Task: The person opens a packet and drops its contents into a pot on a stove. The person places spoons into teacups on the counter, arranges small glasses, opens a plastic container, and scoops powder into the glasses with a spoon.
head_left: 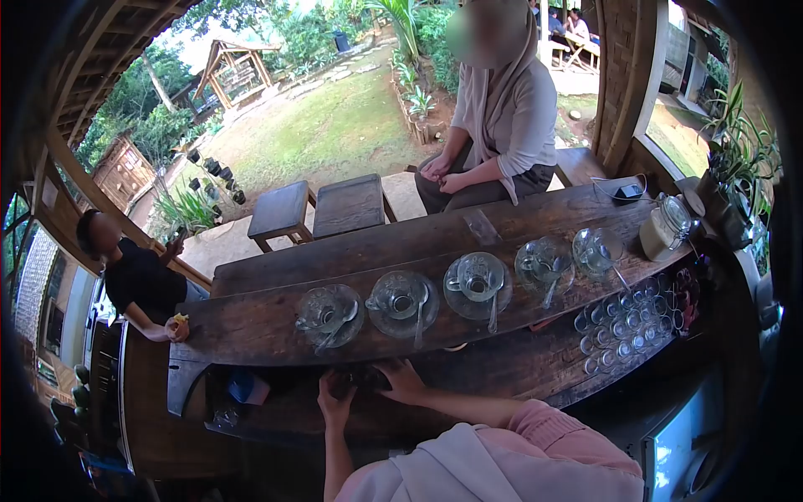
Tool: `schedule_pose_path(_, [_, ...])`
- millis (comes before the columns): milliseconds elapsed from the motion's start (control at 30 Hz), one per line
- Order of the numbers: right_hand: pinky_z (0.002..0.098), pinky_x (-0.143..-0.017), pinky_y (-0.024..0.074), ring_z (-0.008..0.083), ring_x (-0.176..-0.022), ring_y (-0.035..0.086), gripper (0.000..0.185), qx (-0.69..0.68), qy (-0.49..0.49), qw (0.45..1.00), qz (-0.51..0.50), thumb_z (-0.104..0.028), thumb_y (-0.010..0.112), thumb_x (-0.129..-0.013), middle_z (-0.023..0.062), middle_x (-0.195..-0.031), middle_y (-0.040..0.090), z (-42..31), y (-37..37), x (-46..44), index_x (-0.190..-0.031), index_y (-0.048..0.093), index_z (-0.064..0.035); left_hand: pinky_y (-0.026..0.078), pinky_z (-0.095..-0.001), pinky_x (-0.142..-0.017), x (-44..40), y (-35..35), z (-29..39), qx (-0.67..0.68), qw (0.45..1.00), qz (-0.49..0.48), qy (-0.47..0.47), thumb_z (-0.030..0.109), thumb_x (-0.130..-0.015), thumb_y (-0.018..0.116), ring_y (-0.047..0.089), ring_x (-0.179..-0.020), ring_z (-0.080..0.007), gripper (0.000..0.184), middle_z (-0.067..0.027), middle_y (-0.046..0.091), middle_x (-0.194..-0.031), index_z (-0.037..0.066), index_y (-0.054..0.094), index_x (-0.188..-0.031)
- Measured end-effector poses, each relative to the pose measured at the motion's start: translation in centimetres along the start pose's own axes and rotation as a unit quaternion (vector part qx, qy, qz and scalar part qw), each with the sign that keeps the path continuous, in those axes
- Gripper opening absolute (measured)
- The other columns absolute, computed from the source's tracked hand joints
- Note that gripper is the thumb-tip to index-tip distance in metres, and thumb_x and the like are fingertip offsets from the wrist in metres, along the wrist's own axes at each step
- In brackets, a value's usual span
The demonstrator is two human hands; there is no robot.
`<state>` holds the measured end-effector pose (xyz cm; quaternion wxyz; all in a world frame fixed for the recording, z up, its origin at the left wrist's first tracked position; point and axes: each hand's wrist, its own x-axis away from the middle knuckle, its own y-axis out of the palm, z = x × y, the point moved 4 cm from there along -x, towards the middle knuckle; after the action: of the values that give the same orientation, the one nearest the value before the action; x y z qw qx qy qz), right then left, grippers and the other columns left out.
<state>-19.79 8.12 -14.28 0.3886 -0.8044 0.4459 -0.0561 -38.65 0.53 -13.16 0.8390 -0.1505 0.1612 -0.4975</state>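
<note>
Both my hands reach in over the lower shelf, just below the front edge of the wooden counter (pixel 251 330). My left hand (pixel 336 403) curves round a dark, rounded object (pixel 341 385) in the shadow, whose kind I cannot make out. From the right, my right hand (pixel 403 381) has its fingers bent against something dark beside it, partly hidden by shadow. Above them on the counter stand several clear glass cups on saucers with spoons. Nearest my hands are a left-hand cup (pixel 316 309) and a second cup (pixel 396 294).
Upturned small glasses (pixel 623 322) crowd the lower shelf's right side. A lidded glass jar (pixel 665 228) stands at the counter's right end. One person (pixel 510 117) sits across the counter; another (pixel 138 272) stands at the left end, a hand on something. Stools (pixel 350 205) are beyond.
</note>
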Motion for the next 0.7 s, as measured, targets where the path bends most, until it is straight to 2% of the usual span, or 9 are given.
schedule_pose_path(267, [0.048, -0.096, 0.0378, 0.033, -0.12, 0.049, 0.059, 0.007, 0.03, 0.999, 0.021, -0.026, 0.073, -0.078, 0.0127, -0.125, 0.057, -0.1, -1.4, 2.9, -0.131, 0.05, -0.0147, 0.05, -0.0351, -0.091, -0.2, -0.7, -0.5, -0.014, 0.999, -0.029, 0.024, 0.003, -0.069, 0.081, 0.065, -0.105, -0.0244, 0.065, -0.0135, 0.066, -0.111, 0.005, 0.051, -0.126])
schedule_pose_path(367, [0.0462, -0.092, 0.0391, 0.0306, -0.115, 0.052, 0.057, 0.023, 0.038, 0.997, 0.059, -0.023, 0.073, -0.077, 0.0105, -0.118, 0.06, 0.3, -2.3, 4.7, -0.129, 0.051, -0.0156, 0.05, -0.0354, -0.09, -0.4, -0.7, -0.5, -0.014, 0.999, -0.044, 0.014, 0.003, -0.068, 0.081, 0.065, -0.104, -0.0248, 0.067, -0.0136, 0.066, -0.111, 0.006, 0.05, -0.128])
schedule_pose_path(433, [0.0433, -0.087, 0.04, 0.0278, -0.108, 0.054, 0.053, 0.018, 0.064, 0.995, 0.074, -0.017, 0.073, -0.076, 0.0076, -0.108, 0.062, 0.0, -3.1, 5.8, -0.125, 0.054, -0.0155, 0.048, -0.0357, -0.093, -0.3, -1.0, 0.4, 0.004, 0.998, -0.054, -0.013, 0.004, -0.067, 0.082, 0.063, -0.109, -0.026, 0.069, -0.0153, 0.064, -0.116, 0.006, 0.05, -0.128])
schedule_pose_path(467, [0.0433, -0.087, 0.04, 0.0278, -0.108, 0.054, 0.053, 0.019, 0.065, 0.994, 0.081, -0.017, 0.073, -0.076, 0.0076, -0.108, 0.062, -0.2, -3.5, 6.2, -0.125, 0.054, -0.0155, 0.048, -0.0357, -0.093, -0.4, -1.0, 0.1, 0.004, 0.998, -0.058, -0.007, 0.004, -0.067, 0.082, 0.063, -0.109, -0.026, 0.069, -0.0153, 0.064, -0.116, 0.006, 0.05, -0.128])
schedule_pose_path(533, [0.0407, -0.08, 0.0394, 0.0254, -0.094, 0.055, 0.041, 0.008, 0.088, 0.986, 0.139, -0.01, 0.072, -0.074, 0.0044, -0.091, 0.059, -0.7, -4.3, 7.2, -0.113, 0.059, -0.0142, 0.048, -0.0361, -0.087, -0.2, -1.6, 0.2, -0.048, 0.995, -0.012, 0.084, 0.004, -0.066, 0.082, 0.061, -0.1, -0.0257, 0.071, -0.0141, 0.062, -0.111, 0.006, 0.049, -0.129])
schedule_pose_path(567, [0.0407, -0.08, 0.0394, 0.0254, -0.094, 0.055, 0.041, 0.009, 0.091, 0.985, 0.144, -0.01, 0.072, -0.074, 0.0044, -0.091, 0.059, -1.1, -4.5, 7.5, -0.113, 0.059, -0.0142, 0.048, -0.0361, -0.087, 0.1, -1.9, -0.1, -0.048, 0.995, -0.018, 0.088, 0.004, -0.066, 0.082, 0.061, -0.1, -0.0257, 0.071, -0.0141, 0.062, -0.111, 0.006, 0.049, -0.129])
schedule_pose_path(633, [0.0399, -0.075, 0.0382, 0.0251, -0.083, 0.053, 0.032, 0.034, 0.122, 0.973, 0.192, -0.006, 0.07, -0.074, 0.0033, -0.08, 0.054, -1.9, -5.5, 8.5, -0.103, 0.061, -0.0132, 0.046, -0.0364, -0.079, 1.7, -3.5, 1.0, -0.11, 0.982, 0.097, 0.116, 0.004, -0.069, 0.079, 0.055, -0.087, -0.0231, 0.06, -0.0116, 0.058, -0.101, 0.006, 0.053, -0.123])
schedule_pose_path(667, [0.0398, -0.072, 0.0368, 0.0247, -0.077, 0.051, 0.028, 0.044, 0.114, 0.966, 0.228, -0.004, 0.069, -0.072, 0.0029, -0.076, 0.051, -2.1, -5.6, 9.0, -0.098, 0.061, -0.0122, 0.046, -0.0364, -0.079, 2.4, -4.0, 0.7, -0.106, 0.983, 0.089, 0.117, 0.004, -0.069, 0.079, 0.055, -0.087, -0.0231, 0.06, -0.0116, 0.058, -0.101, 0.006, 0.053, -0.123])
schedule_pose_path(700, [0.0398, -0.072, 0.0368, 0.0247, -0.077, 0.051, 0.028, 0.05, 0.121, 0.964, 0.232, -0.004, 0.069, -0.072, 0.0029, -0.076, 0.051, -2.4, -5.9, 9.6, -0.098, 0.061, -0.0122, 0.045, -0.0356, -0.073, 3.1, -4.6, 0.5, -0.104, 0.982, 0.111, 0.115, 0.005, -0.072, 0.077, 0.051, -0.078, -0.0223, 0.049, -0.0099, 0.056, -0.094, 0.005, 0.056, -0.116])
